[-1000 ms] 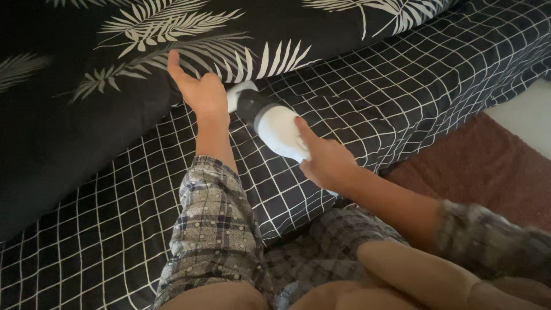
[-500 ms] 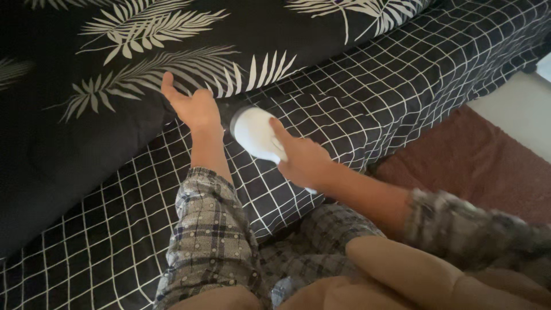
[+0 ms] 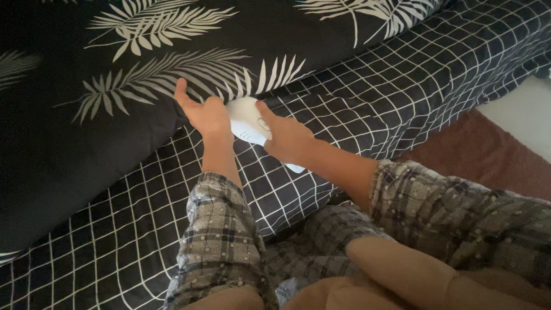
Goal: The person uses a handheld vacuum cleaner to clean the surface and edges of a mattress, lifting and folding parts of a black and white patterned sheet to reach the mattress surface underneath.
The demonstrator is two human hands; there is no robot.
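Both hands met at the lower edge of the black duvet with the white leaf print [image 3: 115, 69], which served as the marker for everything else. Against that edge the left hand [image 3: 205, 113] was pressed, its fingers spread and its thumb raised onto the leaf pattern, holding nothing that could be seen beyond the fabric it touched. Just to the right of it, and touching the same edge of the duvet, the right hand [image 3: 286, 138] was wrapped around a white handheld device [image 3: 248, 120], rounded and smooth, with a small button and a few short slots on its upper face. Its front end pointed into the fold where the duvet lay over the sheet, so that end was hidden; its tail showed as a pale tip below the right palm, away from the duvet. The device lay between the two hands, close against the left palm, though whether it touched it could not be told. Below the duvet stretched a dark sheet with a white grid [image 3: 356, 97], and both forearms in checked grey sleeves [image 3: 218, 241] crossed it. Well off from the duvet, lower right past the bed's edge, lay a reddish-brown rug [image 3: 488, 155].
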